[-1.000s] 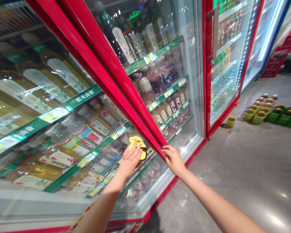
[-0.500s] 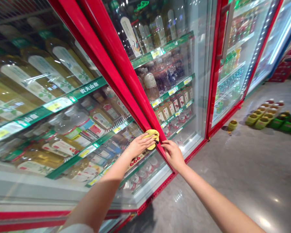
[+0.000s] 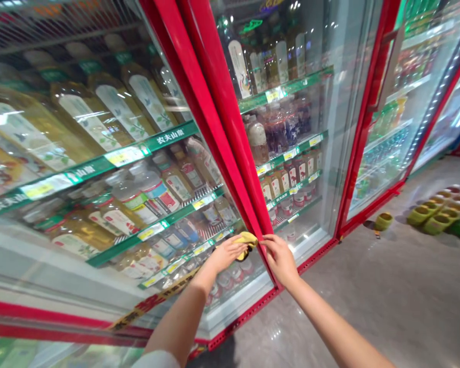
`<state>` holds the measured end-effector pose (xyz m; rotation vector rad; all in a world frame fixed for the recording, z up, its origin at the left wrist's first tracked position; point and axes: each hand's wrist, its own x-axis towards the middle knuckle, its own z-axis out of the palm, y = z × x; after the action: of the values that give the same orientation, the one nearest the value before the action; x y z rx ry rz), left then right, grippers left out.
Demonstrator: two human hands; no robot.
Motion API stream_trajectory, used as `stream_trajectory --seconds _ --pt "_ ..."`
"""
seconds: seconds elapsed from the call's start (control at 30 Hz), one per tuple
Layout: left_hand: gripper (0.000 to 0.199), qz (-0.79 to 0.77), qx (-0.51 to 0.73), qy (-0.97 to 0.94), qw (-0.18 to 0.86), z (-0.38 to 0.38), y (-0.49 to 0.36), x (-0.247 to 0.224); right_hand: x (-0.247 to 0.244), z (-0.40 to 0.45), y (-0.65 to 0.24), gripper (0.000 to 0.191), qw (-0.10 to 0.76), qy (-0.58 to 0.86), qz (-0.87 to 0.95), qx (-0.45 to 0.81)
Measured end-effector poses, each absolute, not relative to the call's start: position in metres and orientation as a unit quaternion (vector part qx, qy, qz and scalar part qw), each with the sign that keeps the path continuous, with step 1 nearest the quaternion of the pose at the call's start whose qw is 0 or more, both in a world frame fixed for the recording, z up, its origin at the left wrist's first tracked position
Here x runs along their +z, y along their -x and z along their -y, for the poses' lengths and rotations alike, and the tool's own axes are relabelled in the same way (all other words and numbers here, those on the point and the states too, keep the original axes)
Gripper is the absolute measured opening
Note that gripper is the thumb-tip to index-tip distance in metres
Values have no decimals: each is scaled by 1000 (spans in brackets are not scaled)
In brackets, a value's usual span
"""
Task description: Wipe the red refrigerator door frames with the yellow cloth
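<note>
My left hand (image 3: pixel 228 254) presses a folded yellow cloth (image 3: pixel 248 239) with a dark edge against the glass door, just left of the red door frame (image 3: pixel 235 153). The cloth shows beyond my fingertips. My right hand (image 3: pixel 280 258) is at the lower part of that red frame, its fingers bent and touching the frame's edge; nothing can be made out in it. Behind the glass, large bottles of pale yellow drink (image 3: pixel 88 115) stand on the upper shelf, with smaller bottles (image 3: pixel 176 181) on the shelves below.
A red door handle (image 3: pixel 379 76) is on the fridge further right. On the grey floor (image 3: pixel 352 296) stand a small yellow-green container (image 3: pixel 384 221) and groups of yellow and green ones (image 3: pixel 437 217). A black-and-yellow strip (image 3: pixel 157 299) crosses the lower left glass.
The camera view has shifted, so the fridge appears further right. The cloth now looks more bunched and my left hand lies slightly lower on the glass. My right hand stays by the frame.
</note>
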<state>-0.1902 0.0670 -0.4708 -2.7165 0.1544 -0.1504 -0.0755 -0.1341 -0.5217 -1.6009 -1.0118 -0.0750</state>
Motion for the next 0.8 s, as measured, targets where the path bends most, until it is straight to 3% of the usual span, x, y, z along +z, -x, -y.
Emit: stream_trajectory --seconds 0.13,0.27,0.4,0.63,0.8 --pt "49 -57 -127 959 247 -96 221 -437 -510 139 73 38 592 672 443 -31" --pt "52 -1 -207 937 282 -103 254 -452 -516 148 72 35 589 676 441 -46" --pt "45 -59 -188 935 294 -91 254 -489 -522 148 78 34 573 675 463 -32" --pt "63 47 -178 935 304 -104 298 -491 -521 148 85 34 556 658 508 5" --pt "56 30 -158 938 307 -99 318 -512 -523 143 93 34 536 661 526 6"
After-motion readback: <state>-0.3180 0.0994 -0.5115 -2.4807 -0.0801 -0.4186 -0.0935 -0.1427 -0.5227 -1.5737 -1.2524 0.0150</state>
